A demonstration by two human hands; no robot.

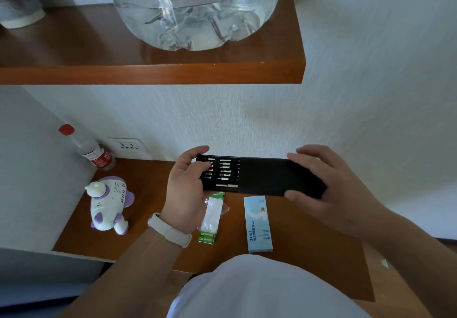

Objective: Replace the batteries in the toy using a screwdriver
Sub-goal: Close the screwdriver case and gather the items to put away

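I hold a black screwdriver bit case (pixel 262 178) above the wooden table (pixel 309 256). My left hand (pixel 188 184) grips its inner tray (pixel 223 173), which sticks out to the left and shows rows of metal bits. My right hand (pixel 329 181) grips the black outer sleeve from the right end. The white and purple toy (pixel 108 205) lies on the table at the left, apart from both hands. A green pack of batteries (pixel 210 221) lies just below my left hand.
A light blue box (pixel 257 223) lies right of the batteries. A red-capped bottle (pixel 91 151) stands in the back left corner by a wall socket (pixel 128 146). Overhead, a wooden shelf (pixel 153 73) carries a large clear water jug (pixel 193 8).
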